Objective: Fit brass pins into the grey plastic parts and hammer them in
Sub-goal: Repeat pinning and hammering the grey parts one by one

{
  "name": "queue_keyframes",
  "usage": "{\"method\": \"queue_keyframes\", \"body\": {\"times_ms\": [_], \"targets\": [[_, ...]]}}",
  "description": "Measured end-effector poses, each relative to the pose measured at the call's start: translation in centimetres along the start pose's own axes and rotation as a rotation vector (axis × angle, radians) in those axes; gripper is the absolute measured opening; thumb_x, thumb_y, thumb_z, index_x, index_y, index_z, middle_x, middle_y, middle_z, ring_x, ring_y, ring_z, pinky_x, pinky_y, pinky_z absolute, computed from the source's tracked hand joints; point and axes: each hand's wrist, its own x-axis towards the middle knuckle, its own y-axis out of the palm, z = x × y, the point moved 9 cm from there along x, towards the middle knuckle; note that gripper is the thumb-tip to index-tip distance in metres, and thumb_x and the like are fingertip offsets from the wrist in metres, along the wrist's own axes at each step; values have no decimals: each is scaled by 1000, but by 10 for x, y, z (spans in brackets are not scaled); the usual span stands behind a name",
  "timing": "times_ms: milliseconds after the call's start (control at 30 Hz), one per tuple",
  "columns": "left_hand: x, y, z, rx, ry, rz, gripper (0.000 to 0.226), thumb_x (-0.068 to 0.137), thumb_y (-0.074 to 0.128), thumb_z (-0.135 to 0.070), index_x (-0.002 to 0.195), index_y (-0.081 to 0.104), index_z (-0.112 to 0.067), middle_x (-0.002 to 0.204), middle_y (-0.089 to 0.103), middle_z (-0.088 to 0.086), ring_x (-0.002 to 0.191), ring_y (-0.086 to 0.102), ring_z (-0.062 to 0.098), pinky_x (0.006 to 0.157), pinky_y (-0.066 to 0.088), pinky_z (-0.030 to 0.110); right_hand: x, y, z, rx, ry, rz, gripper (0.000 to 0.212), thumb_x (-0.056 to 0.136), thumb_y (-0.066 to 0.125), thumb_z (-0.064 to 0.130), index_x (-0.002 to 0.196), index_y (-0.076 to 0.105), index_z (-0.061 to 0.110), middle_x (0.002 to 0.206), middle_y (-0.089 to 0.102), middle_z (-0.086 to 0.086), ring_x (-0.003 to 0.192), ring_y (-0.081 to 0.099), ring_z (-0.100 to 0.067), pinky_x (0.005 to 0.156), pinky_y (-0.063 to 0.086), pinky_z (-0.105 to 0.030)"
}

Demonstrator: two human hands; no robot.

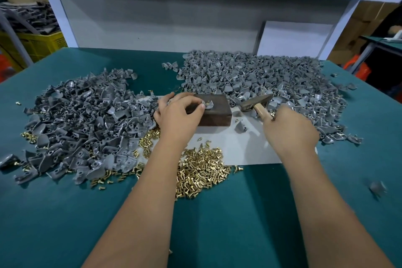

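The left hand (181, 113) pinches a grey plastic part (209, 105), brass pin (208, 103) seated, on the dark wooden block (214, 111). The right hand (289, 128) grips the wooden-handled steel hammer (256, 103), head low beside the block. Keep the pin upright, fingertips clear, and strike squarely with light taps.
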Motion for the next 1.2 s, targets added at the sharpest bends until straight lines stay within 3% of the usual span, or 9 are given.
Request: {"method": "queue_keyframes", "body": {"times_ms": [200,300,433,567,667,800,933,1067,1200], "targets": [[-1,1,0,30,-5,4,10,91,61,-45,81,61,-47,122,55,-32,134,25,18,103,14,41,-1,8,13,110,-45,107,24,95,53,28,81,45,10,77,57,-9,69,46,-30,56,30,-31],[-1,0,1,33,-18,-6,11,90,62,-46,79,61,-49,125,56,-31,134,25,18,103,13,41,-2,-7,29,292,-114,78,18,95,52,25,93,41,10,70,48,-1,64,48,-26,52,29,-33],[1,0,1,25,-29,-27,14,88,66,-47,75,61,-50,122,58,-31,133,25,15,98,12,36,-16,-42,65,438,-315,32,20,95,52,30,115,49,31,88,63,4,73,58,-20,57,40,-32],[0,-1,2,37,-42,-56,11,87,68,-46,76,64,-46,122,60,-29,136,24,16,102,10,39,-31,-63,93,255,-475,-38,40,96,48,43,133,41,56,110,69,7,97,65,-26,67,48,-35],[1,1,3,56,-25,-54,7,87,67,-47,88,71,-42,126,60,-26,137,23,17,105,10,42,-45,-71,108,142,-588,-168,44,98,46,39,138,36,53,89,71,-1,76,67,-28,53,37,-30],[1,0,4,34,-66,-58,11,87,67,-47,93,74,-41,128,59,-26,138,22,15,108,10,44,-48,-54,114,18,-623,-70,45,99,44,34,139,33,52,94,72,-3,77,67,-28,52,35,-29],[1,3,7,18,-65,-37,5,88,66,-47,87,70,-44,130,58,-23,140,20,16,108,10,45,-51,-82,110,118,-567,-329,44,94,55,31,135,46,45,73,71,-3,60,66,-26,47,29,-25],[0,0,7,14,-76,-50,10,87,67,-47,92,73,-42,130,58,-26,139,22,15,105,11,43,-46,-47,109,41,-549,-76,44,99,45,33,138,36,52,96,71,-4,80,66,-29,54,32,-29],[0,2,6,26,-64,-43,7,88,66,-48,88,72,-43,129,58,-26,140,20,16,104,11,43,-51,-69,111,21,-523,-265,48,97,49,29,138,37,49,77,69,-3,62,64,-28,43,23,-25]]}}
